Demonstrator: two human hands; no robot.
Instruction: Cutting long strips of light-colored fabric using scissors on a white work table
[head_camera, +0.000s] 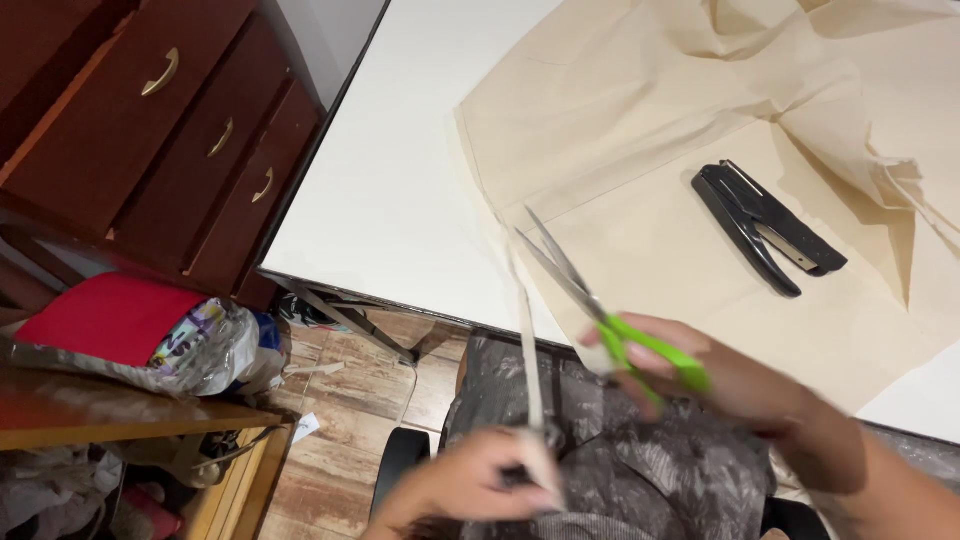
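So the right hand (700, 375) has a pair of scissors (600, 310) with bright green handles. Fingers are curled through and around the loops, and the blades are spread apart in a narrow V pointing up toward the edge of the cream fabric (660, 150) on the white table (400, 170). The blade tips sit right at the fabric's near left edge.

The left hand (470, 485) is down low near the lap, fingers pinched shut on the bottom end of a long thin strip of fabric (525, 340). That strip runs straight up from the pinch to the fabric's edge, passing just left of the scissor blades, so it lies right beside the open blades, with its top end near the tips. Both hands are pretty blurry, so I can't say exactly which fingers do the pinching.

Further back on the fabric lies a black stapler (765, 230), well apart from both hands. Off to the left there's a dark red chest of drawers (170, 130) and a crinkly plastic bag (210, 350) on a wooden shelf (110, 405).
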